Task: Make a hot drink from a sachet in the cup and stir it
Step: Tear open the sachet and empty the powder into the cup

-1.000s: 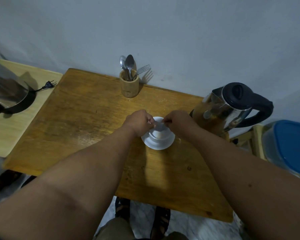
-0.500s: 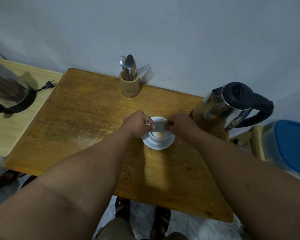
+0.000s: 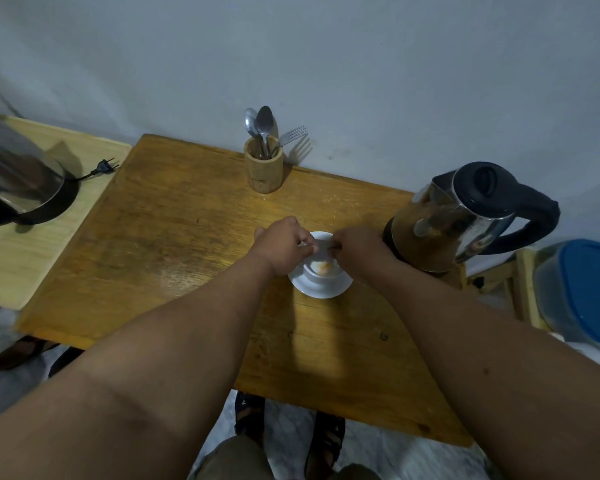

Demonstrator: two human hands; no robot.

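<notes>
— Held what? Where?
— Pinched the sachet (image 3: 321, 244) with both hands, left (image 3: 284, 244) and right (image 3: 359, 249), right over the cup (image 3: 321, 271) on its saucer (image 3: 340, 289). Powder already inside.
— Could go wrong how?
— Might spill powder on the worktop (image 3: 187, 237) if tipped crooked.
— Anything close by?
— Kettle (image 3: 465, 216) just beside the right hand. Spoons (image 3: 262, 123) farther back, nothing blocking.

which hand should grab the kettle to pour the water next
Right. The right hand is beside the kettle, whose handle faces right; the left hand is across the cup.
</notes>
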